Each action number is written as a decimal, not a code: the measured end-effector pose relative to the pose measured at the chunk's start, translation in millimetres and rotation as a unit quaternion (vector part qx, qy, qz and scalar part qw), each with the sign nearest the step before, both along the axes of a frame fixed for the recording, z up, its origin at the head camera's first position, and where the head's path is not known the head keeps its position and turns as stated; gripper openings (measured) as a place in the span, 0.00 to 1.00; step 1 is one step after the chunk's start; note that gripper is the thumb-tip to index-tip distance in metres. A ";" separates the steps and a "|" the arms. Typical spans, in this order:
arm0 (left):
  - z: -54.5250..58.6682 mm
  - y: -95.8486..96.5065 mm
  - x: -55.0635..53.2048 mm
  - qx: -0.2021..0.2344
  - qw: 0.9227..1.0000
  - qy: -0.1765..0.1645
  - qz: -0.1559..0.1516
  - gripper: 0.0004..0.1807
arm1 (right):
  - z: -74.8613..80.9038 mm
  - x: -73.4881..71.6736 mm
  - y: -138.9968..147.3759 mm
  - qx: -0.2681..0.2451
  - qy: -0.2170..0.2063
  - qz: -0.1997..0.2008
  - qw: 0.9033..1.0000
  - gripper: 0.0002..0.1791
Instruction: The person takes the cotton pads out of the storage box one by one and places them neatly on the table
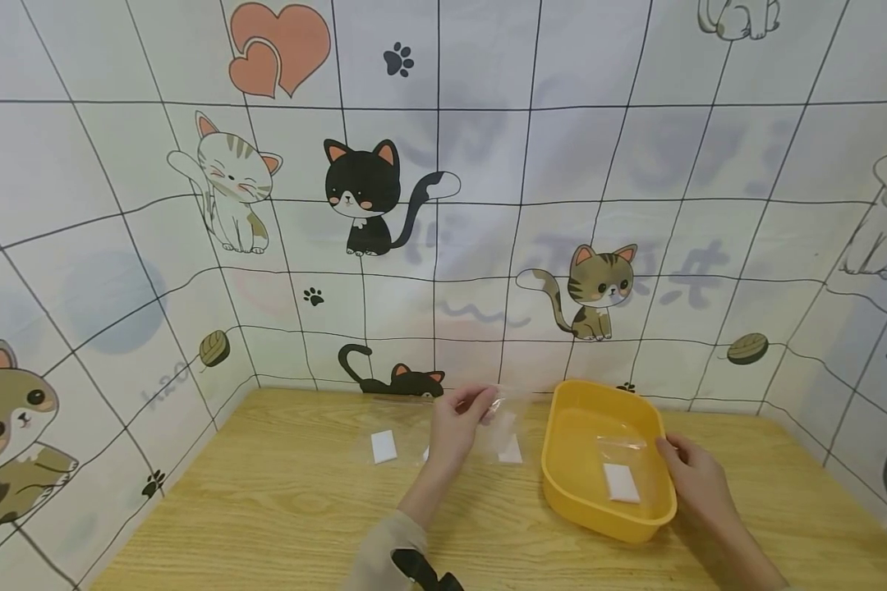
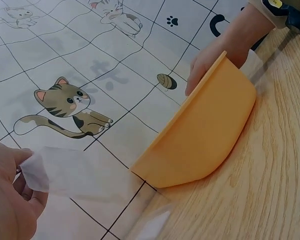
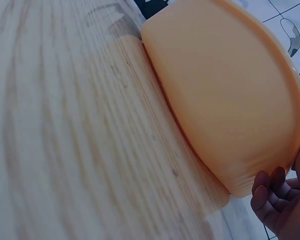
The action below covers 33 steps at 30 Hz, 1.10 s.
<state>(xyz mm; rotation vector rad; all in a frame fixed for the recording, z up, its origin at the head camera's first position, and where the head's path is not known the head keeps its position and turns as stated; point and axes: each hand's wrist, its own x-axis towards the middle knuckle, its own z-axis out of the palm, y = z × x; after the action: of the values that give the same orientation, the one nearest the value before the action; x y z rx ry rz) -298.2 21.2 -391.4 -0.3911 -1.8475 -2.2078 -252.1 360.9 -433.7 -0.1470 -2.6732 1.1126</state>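
My left hand (image 1: 454,428) pinches the top of a clear plastic bag (image 1: 516,408) over the back of the table. A white rectangular piece (image 1: 510,449) shows at the bag's lower part. In the left wrist view the bag (image 2: 65,172) stretches out from the left fingers. On the right, my right hand (image 1: 698,486) holds the rim of a yellow plastic basin (image 1: 599,517), thumb at the edge and fingers against its outer wall. Inside the basin lies another clear bag with a white piece (image 1: 621,483). A further white piece (image 1: 383,446) lies on the table, left of my left hand.
The wood-grain table (image 1: 266,509) meets a cloth backdrop (image 1: 473,246) printed with cats and grid lines. A small white edge (image 1: 425,453) peeks out beside the left wrist, mostly hidden. Dark straps (image 1: 421,568) sit on the left sleeve.
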 end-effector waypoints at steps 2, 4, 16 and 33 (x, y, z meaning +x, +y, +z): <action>-0.4 -3.2 -0.1 -0.007 1.000 0.001 0.002 0.10 | 0.6 -0.1 -0.2 -0.006 -0.007 0.001 1.000 0.35; -0.5 -6.5 -0.3 -0.016 1.000 0.004 0.005 0.11 | 1.3 0.5 -0.6 -0.012 -0.013 0.001 1.000 0.36; -1.0 -27.4 -1.9 -0.020 1.000 0.023 -0.001 0.09 | 0.4 1.3 0.9 -0.013 -0.012 -0.004 1.000 0.36; 2.1 -57.4 -4.6 -0.040 0.998 0.012 0.045 0.08 | 3.2 1.4 -2.2 -0.013 -0.022 -0.005 1.000 0.37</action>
<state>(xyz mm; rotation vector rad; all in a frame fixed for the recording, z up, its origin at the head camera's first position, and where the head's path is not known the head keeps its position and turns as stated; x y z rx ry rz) -302.9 -36.2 -389.4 -0.3405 -1.9062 -2.0688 -250.7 358.7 -430.5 -0.1908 -2.6931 1.1554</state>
